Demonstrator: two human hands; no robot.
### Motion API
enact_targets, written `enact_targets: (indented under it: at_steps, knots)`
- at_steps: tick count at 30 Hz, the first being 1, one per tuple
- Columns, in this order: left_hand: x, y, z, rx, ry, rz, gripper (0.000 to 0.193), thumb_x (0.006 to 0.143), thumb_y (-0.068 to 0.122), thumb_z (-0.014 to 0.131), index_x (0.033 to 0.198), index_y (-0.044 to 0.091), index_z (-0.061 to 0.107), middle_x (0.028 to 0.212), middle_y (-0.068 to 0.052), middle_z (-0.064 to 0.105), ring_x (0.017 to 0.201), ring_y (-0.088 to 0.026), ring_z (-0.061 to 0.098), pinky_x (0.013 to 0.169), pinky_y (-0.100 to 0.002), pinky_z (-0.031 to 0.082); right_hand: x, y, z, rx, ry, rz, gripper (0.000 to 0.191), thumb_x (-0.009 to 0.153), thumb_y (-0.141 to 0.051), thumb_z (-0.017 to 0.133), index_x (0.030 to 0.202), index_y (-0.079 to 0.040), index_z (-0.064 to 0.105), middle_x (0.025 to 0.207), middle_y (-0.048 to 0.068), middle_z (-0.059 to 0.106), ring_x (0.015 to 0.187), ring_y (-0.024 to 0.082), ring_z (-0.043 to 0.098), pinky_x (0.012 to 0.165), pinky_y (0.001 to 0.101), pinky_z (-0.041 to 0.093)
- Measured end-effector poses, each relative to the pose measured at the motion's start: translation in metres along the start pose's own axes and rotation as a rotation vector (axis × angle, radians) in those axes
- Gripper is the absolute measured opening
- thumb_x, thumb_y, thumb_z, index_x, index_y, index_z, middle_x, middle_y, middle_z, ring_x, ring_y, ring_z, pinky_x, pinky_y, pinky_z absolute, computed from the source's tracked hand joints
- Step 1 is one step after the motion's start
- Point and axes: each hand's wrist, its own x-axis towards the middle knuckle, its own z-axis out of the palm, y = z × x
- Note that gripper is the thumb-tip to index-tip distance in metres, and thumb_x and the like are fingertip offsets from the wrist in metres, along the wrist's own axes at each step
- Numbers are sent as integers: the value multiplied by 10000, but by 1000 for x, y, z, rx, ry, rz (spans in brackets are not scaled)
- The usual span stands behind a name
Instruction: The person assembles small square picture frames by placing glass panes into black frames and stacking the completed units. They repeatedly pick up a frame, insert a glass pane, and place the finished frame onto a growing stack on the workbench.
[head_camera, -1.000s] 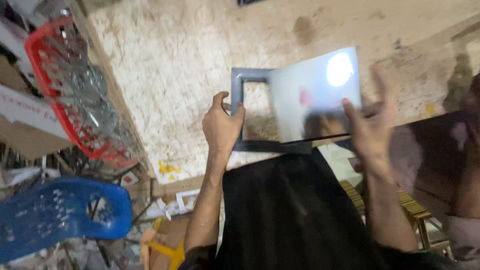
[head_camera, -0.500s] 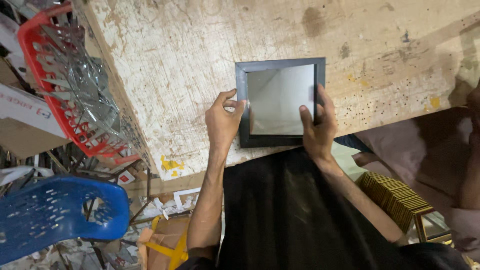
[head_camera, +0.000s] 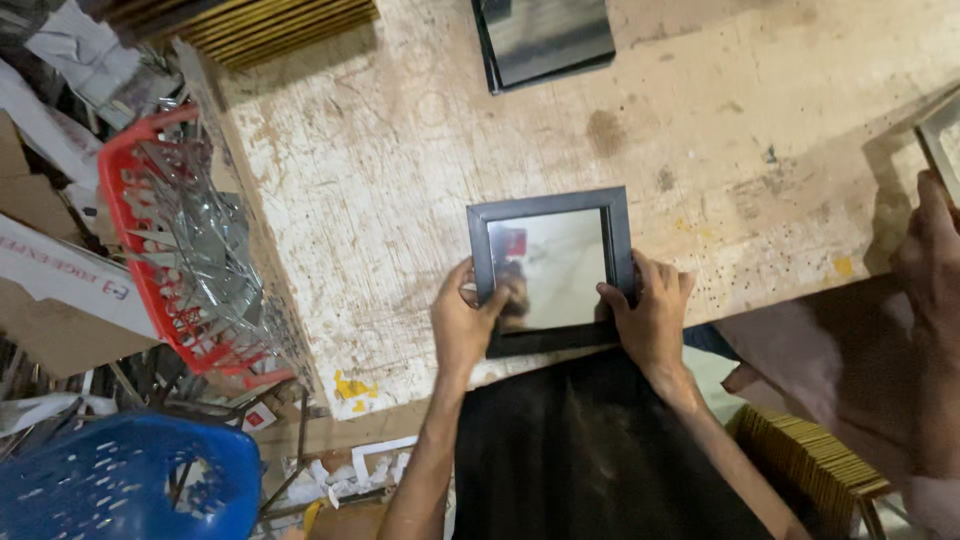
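Observation:
A small dark grey picture frame with a reflective glass pane lies flat on the worn wooden workbench, close to its near edge. My left hand grips the frame's lower left corner, fingers on the glass. At the lower right corner my right hand holds the frame's edge, fingers spread over it. Both hands press it down against the bench.
A stack of dark frames lies at the bench's far edge, with gold mouldings nearby. A red basket of glass scraps stands to the left, a blue basket below. Another person's hand rests at right.
The glass pane, held tilted above the frame a second ago, now lies in the frame. The frame has come down flat on the bench with both hands at its lower corners.

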Motion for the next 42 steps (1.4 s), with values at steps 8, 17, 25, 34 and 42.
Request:
enact_targets:
  at_steps: [8,17,25,34,42]
  knots:
    - [-10,3,-14,-133,377,566,332,952,69,765,1241,-24,629,1193,-147,623,1131,-225,628,975,-360,548,24,7,46,660,114,-241,316,886,83,734,1155,-9,595,1136,170,604,1056,260,600,887,350,537]
    - [37,-1,-31,88,396,513,227,954,12,730,1166,-39,669,1096,-144,653,975,-250,636,838,-369,524,76,-35,43,384,-89,-279,280,870,67,723,1103,-47,617,985,111,661,898,284,654,771,395,532]
    - [49,115,-140,61,369,530,238,945,48,755,1171,14,693,1058,-68,698,973,-171,672,887,-310,542,171,-153,-4,687,-211,-681,398,1024,-51,766,1340,-30,524,1169,97,654,1001,108,708,789,275,618]
    - [212,220,-302,131,244,590,225,1005,25,707,1228,3,686,1036,-17,691,896,-104,685,800,-229,569,356,-344,52,181,-294,-499,402,1033,-486,647,1119,-107,746,749,79,736,624,165,699,559,322,556]
    - [303,163,-315,18,226,517,429,935,125,762,1310,69,560,1318,-140,571,1145,-181,637,1003,-298,580,389,-330,117,149,-58,-686,532,951,-479,728,1124,21,670,903,197,728,815,337,740,728,463,594]
